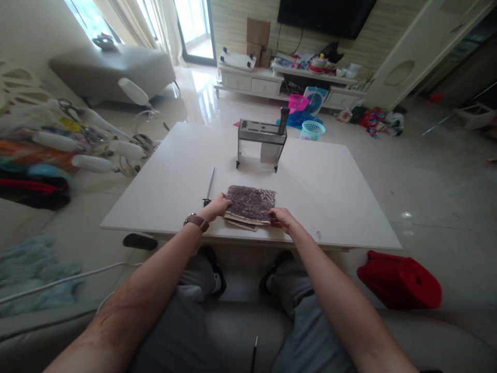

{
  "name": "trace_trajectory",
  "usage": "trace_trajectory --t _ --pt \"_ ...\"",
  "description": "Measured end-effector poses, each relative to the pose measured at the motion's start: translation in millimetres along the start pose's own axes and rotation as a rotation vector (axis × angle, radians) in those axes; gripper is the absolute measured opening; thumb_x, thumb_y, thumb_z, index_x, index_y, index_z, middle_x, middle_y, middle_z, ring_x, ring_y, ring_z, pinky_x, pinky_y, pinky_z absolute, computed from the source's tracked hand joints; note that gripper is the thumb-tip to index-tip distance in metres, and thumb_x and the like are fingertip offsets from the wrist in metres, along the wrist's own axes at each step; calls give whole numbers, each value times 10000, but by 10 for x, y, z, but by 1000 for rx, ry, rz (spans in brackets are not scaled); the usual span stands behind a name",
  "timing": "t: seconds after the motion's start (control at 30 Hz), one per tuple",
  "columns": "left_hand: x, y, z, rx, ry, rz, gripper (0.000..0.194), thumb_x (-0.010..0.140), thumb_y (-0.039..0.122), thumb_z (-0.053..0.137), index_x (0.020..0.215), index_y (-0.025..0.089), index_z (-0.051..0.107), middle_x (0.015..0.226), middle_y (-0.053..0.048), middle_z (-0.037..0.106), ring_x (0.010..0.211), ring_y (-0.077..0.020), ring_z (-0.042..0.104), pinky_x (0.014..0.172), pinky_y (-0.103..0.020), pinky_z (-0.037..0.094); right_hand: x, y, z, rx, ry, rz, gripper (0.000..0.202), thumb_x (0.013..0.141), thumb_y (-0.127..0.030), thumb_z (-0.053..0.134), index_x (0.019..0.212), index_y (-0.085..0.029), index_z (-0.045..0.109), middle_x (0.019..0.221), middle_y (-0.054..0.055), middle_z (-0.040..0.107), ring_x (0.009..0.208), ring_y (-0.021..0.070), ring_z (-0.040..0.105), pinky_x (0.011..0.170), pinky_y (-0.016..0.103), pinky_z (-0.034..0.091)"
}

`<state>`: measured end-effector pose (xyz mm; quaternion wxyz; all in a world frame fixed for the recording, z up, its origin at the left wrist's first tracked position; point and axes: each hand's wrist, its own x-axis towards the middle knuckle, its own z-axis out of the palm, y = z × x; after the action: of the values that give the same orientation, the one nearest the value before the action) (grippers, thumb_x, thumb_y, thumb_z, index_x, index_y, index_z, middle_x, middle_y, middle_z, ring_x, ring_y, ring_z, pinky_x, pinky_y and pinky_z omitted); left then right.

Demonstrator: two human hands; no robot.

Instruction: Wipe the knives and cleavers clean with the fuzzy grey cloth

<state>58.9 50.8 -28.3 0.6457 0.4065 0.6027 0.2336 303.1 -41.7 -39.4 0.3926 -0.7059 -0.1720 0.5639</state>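
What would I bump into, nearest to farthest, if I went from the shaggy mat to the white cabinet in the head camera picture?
Shaggy mat → gray rack → light blue basket → pink basket → white cabinet.

On the white table (326,181), there is open room to the right of the knife rack (262,135) and the fuzzy cloth (251,203), but the rack stands tall behind the cloth, and the thin rod (210,182) lies to the left.
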Motion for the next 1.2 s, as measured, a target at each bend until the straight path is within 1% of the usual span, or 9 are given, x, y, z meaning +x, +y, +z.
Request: trace_trajectory --t 0.2,0.3,0.4,0.53,0.67,0.77,0.93,1.07,1.2 --pt "-76 86 97 -253 -177 10 200 827 47 632 956 189 576 651 17 621 504 -133 610 459 -204 461 -43 5 59 -25 -59 47 82 805 -250 692 841 -195 644 603 -11 655 495 145 586 556 292 566" --pt "-75 173 176 -473 -240 -23 170 870 3 532 936 150 586 700 -28 656 578 -142 655 544 -236 560 -88 -16 79 -6 -153 124 200 907 -370 605 966 -190 667 737 48 741 596 199 686 600 343 599" --pt "-54 236 232 -606 -295 -82 153 897 23 514 950 102 635 792 -92 711 697 -167 707 663 -269 623 -137 -40 106 131 -306 201 314 977 -433 497 1002 -179 680 798 80 764 700 217 735 688 367 620" --pt "-58 294 256 -655 -321 -80 194 927 47 496 1002 85 671 876 -124 746 792 -186 736 748 -294 643 -184 -110 151 421 -438 172 327 997 -382 455 1024 -165 698 856 85 783 834 237 755 848 441 629" --pt "-93 338 208 -624 -312 -67 211 950 48 471 998 88 673 850 -111 746 752 -174 730 718 -283 637 -148 -179 184 581 -290 69 215 938 -162 482 980 -165 693 870 67 792 862 203 745 835 357 632" --pt "-123 343 148 -567 -260 -46 200 947 26 474 958 89 663 783 -88 727 657 -152 698 650 -255 616 -100 -176 202 534 -197 35 175 876 -90 519 911 -176 666 814 56 776 783 193 728 747 313 630" --pt "-144 349 139 -632 -299 -92 256 954 15 450 1034 70 686 845 -108 747 720 -161 722 685 -264 639 -120 -71 288 468 -219 105 124 905 -162 543 913 -178 665 802 54 767 738 178 713 702 293 629" --pt "-105 396 191 -800 -284 -53 341 944 -23 402 1103 44 695 885 -124 757 773 -160 743 744 -253 656 -103 53 342 503 -254 56 337 988 -375 410 907 -189 679 837 89 772 822 210 745 745 345 646" --pt "-68 463 215 -942 -210 -33 400 928 -37 399 1195 37 688 1008 -146 772 901 -185 771 832 -279 669 17 212 377 178 -176 -71 176 890 -316 561 768 -213 636 644 64 702 611 204 707 575 306 605"
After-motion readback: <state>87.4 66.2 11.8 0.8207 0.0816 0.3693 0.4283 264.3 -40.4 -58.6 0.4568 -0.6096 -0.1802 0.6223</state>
